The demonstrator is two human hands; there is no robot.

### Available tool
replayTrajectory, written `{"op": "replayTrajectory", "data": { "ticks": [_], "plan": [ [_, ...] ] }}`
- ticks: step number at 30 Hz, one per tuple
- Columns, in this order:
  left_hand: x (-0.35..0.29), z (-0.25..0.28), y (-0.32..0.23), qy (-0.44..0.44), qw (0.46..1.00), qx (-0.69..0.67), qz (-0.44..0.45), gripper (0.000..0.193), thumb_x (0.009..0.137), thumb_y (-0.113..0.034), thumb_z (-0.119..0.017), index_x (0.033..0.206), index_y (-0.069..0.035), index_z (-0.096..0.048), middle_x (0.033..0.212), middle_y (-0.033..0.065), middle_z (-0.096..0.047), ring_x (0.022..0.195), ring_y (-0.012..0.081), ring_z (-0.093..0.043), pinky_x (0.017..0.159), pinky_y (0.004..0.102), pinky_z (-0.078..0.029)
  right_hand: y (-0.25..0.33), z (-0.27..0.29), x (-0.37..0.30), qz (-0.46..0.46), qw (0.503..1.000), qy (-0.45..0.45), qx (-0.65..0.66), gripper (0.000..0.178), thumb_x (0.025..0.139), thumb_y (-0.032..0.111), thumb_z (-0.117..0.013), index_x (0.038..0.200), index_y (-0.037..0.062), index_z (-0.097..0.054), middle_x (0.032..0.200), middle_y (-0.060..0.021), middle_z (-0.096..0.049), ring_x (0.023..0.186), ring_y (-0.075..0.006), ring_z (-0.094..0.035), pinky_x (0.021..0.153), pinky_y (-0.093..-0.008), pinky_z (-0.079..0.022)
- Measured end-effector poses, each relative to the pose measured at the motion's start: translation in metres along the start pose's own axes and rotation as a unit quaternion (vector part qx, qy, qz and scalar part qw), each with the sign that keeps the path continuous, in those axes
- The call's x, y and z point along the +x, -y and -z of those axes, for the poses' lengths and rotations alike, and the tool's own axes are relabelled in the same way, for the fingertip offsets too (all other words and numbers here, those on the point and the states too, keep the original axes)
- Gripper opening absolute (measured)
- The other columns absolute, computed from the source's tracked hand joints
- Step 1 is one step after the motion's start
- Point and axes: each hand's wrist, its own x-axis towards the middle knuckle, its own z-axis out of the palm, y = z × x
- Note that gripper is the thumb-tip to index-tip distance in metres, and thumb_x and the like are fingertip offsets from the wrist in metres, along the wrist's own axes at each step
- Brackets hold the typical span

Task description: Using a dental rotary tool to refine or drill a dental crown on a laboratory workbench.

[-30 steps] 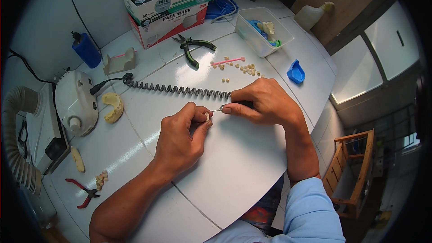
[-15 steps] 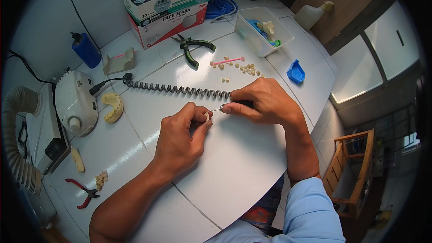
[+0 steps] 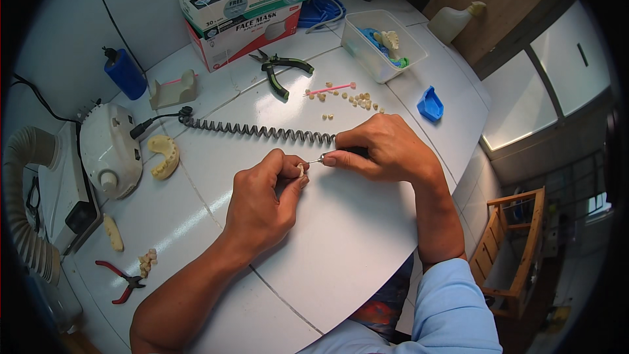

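Observation:
Between the thumb and fingers of my left hand (image 3: 265, 196) is a small cream dental crown (image 3: 301, 169), partly covered by the fingertips. My right hand (image 3: 386, 151) wraps round a dental handpiece (image 3: 323, 158), whose thin metal bur points left and meets or nearly meets the crown. Most of the handpiece body is hidden in my palm. From it a grey coiled cord (image 3: 262, 131) stretches left toward a white control unit (image 3: 110, 151). Several loose tooth-like pieces (image 3: 360, 100) and a pink stick (image 3: 334, 88) lie beyond my hands.
Green-handled pliers (image 3: 282, 65) lie before stacked mask boxes (image 3: 242, 26). A clear plastic tub (image 3: 367, 59) stands at the back, a blue tray (image 3: 430, 105) right of it. At left are a dental cast (image 3: 164, 157), red-handled cutters (image 3: 124, 282) and a ribbed hose (image 3: 26, 203).
Hardly anything differs. Both hands keep their places, with the bur still at the crown; at most the fingertips have shifted very slightly.

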Motion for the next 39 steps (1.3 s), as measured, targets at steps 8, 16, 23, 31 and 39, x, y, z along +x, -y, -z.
{"op": "replayTrajectory", "data": {
  "ticks": [8,16,23,31,39],
  "plan": [
    [0.001,-0.0004,-0.0018,0.0,1.0,0.003,0.001,0.008,0.096,0.005,-0.074,0.096,0.005,-0.066,0.105,0.0156,-0.083,0.093,0.02,-0.081,0.086,0.0313,-0.063,0.0002,0.0024,-0.001,0.002,1.0,0.009,-0.002,0.055,0.104,0.058,-0.07,0.077,0.0103,-0.075,0.06,-0.0099,-0.065,0.06,-0.0327,-0.064,0.059,-0.045,-0.047],
    [0.001,0.0008,-0.0021,0.005,1.0,0.002,0.005,0.009,0.096,0.006,-0.075,0.096,0.005,-0.066,0.105,0.0155,-0.083,0.093,0.0188,-0.081,0.085,0.0313,-0.063,0.0015,0.0039,-0.0007,0.003,1.0,0.018,0.006,0.055,0.104,0.058,-0.07,0.078,0.0106,-0.077,0.061,-0.0101,-0.065,0.06,-0.032,-0.064,0.059,-0.0449,-0.047],
    [0.0005,-0.0004,-0.0004,0.001,1.0,-0.001,0.001,0.009,0.096,0.006,-0.075,0.096,0.005,-0.066,0.105,0.0157,-0.083,0.092,0.0184,-0.08,0.085,0.0313,-0.063,0.0012,0.0043,-0.0008,-0.007,1.0,0.023,-0.001,0.055,0.103,0.059,-0.07,0.079,0.0107,-0.078,0.061,-0.0094,-0.066,0.059,-0.0312,-0.065,0.059,-0.0445,-0.047],
    [0.0002,0.0,-0.0015,0.004,1.0,-0.005,0.011,0.009,0.097,0.005,-0.075,0.096,0.006,-0.066,0.106,0.0165,-0.083,0.093,0.0185,-0.08,0.085,0.0309,-0.063,0.0013,0.0042,-0.0009,-0.006,1.0,0.025,-0.003,0.058,0.103,0.06,-0.07,0.076,0.0098,-0.076,0.059,-0.0085,-0.066,0.058,-0.0308,-0.064,0.059,-0.0441,-0.047],
    [0.0003,-0.0007,-0.0004,-0.002,1.0,-0.003,0.003,0.01,0.097,0.006,-0.075,0.095,0.006,-0.065,0.106,0.017,-0.083,0.092,0.0181,-0.08,0.084,0.0309,-0.064,0.0001,0.0044,-0.0017,0.003,1.0,0.025,0.008,0.057,0.103,0.06,-0.07,0.077,0.0096,-0.077,0.059,-0.0084,-0.065,0.058,-0.0312,-0.064,0.059,-0.0443,-0.047]
  ]
}}
